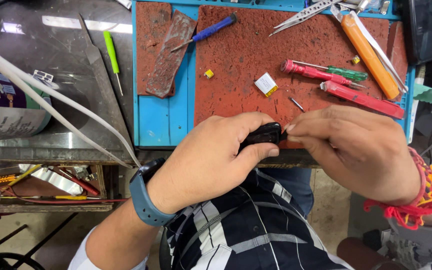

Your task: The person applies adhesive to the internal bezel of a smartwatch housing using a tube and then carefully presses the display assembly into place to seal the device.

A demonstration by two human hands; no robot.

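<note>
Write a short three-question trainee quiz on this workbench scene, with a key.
1. True or false: the left hand grips a small black device.
2. Which tool lies nearest the small white cell on the red mat? A) green-handled screwdriver on the glass B) red-handled screwdriver C) blue-handled screwdriver
3. Fill in: the right hand wears a wristband of ____ threads.

Key
1. True; its fingers wrap the device at the mat's near edge.
2. B, the red-handled screwdriver.
3. Red; the red thread wristband has some yellow strands too.
</note>
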